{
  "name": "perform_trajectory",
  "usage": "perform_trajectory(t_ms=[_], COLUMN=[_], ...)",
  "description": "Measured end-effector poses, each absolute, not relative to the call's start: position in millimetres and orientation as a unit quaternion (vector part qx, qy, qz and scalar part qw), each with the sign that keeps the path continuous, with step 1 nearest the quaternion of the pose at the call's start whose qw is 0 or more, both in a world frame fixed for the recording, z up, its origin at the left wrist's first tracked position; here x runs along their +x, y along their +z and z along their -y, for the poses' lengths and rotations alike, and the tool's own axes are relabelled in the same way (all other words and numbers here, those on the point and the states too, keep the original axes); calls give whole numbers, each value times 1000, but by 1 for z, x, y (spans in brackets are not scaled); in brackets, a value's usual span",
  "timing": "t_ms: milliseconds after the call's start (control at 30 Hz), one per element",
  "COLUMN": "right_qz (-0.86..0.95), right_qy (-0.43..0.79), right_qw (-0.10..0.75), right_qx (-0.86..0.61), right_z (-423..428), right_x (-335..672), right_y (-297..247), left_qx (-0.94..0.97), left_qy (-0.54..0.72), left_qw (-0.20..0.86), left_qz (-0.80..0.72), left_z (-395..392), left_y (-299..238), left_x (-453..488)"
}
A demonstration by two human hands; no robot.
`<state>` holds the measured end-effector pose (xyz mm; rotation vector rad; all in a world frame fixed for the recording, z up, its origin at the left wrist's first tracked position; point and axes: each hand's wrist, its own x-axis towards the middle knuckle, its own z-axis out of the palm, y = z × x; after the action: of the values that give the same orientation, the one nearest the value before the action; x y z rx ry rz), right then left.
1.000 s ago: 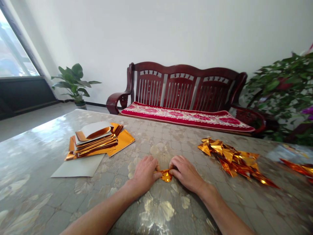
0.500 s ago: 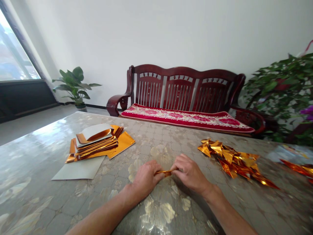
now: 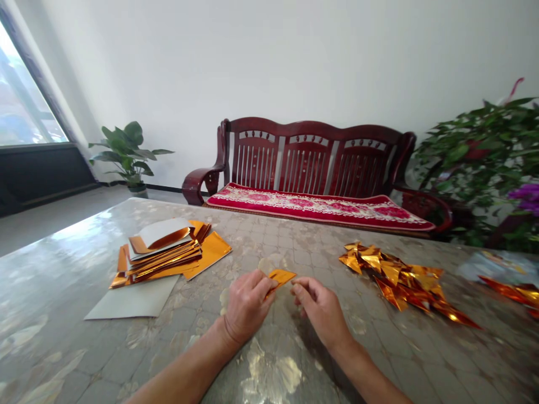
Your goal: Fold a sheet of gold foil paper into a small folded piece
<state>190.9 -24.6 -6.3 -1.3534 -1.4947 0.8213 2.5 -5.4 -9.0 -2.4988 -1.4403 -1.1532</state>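
Observation:
A small folded piece of gold foil paper (image 3: 283, 276) is pinched between the thumb and fingers of my left hand (image 3: 249, 303), its free end pointing right and tilted up. My right hand (image 3: 322, 308) is beside that free end, thumb and fingertips drawn together. Whether those fingertips touch the corner or hold anything is too small to make out. Left of my hands lies a stack of gold foil sheets (image 3: 168, 261) with pale backs, some curled. To the right is a pile of folded, pointed gold foil pieces (image 3: 400, 275).
A pale sheet (image 3: 130, 300) lies under the stack on the patterned table (image 3: 202, 359). At the right edge are a clear plastic bag (image 3: 497, 265) and more orange-gold foil (image 3: 511, 289). Beyond the table stand a dark red wooden bench (image 3: 303, 163) and potted plants (image 3: 126, 148).
The foil paper has turned from a thin edge-on strip between both hands to a wider slanted face in my left hand. My right fingers have shifted off its end, slightly lower.

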Motion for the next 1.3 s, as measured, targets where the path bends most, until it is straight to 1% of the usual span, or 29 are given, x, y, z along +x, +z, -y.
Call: perform_trajectory(t_ms=[67, 167, 300, 400, 467, 500, 567, 600, 633, 700, 767, 833, 967, 1100, 1200, 1300], right_qz=[572, 544, 582, 630, 668, 688, 724, 738, 750, 767, 771, 767, 764, 781, 803, 806], right_qy=[404, 428, 341, 285, 276, 275, 280, 287, 298, 327, 353, 372, 384, 344, 293, 274], right_qw=[476, 490, 490, 467, 434, 415, 374, 355, 337, 306, 292, 287, 268, 241, 228, 235], right_qx=[-532, -529, -553, -551, -537, -528, -507, -496, -484, -460, -442, -436, -445, -463, -466, -470], right_z=[28, 31, 28, 24, 23, 23, 24, 24, 25, 25, 23, 22, 19, 19, 19, 19], right_x=[182, 174, 177, 184, 189, 191, 193, 193, 193, 193, 192, 193, 195, 197, 197, 194], right_y=[-4, -2, -8, -13, -13, -12, -8, -6, -5, -3, -2, -3, -4, -3, -2, 0], left_qx=[-825, -851, -877, -883, -853, -819, -716, -656, -599, -526, -482, -455, -447, -488, -544, -585], left_qy=[-351, -322, -288, -314, -378, -420, -494, -512, -510, -487, -465, -456, -446, -432, -436, -464], left_qw=[53, 87, 80, 24, -52, -106, -246, -328, -414, -545, -629, -671, -688, -657, -587, -481], left_qz=[440, 405, 376, 347, 356, 376, 428, 447, 457, 435, 395, 367, 358, 379, 410, 460], left_z=[9, 16, 28, 34, 32, 29, 21, 15, 10, 3, 2, 5, 10, 8, 6, 8], left_y=[-8, -7, -6, -2, 0, 0, -1, -2, -4, -7, -11, -14, -21, -24, -23, -22], left_x=[4, 9, 17, 20, 21, 22, 23, 23, 24, 24, 23, 22, 18, 16, 17, 20])
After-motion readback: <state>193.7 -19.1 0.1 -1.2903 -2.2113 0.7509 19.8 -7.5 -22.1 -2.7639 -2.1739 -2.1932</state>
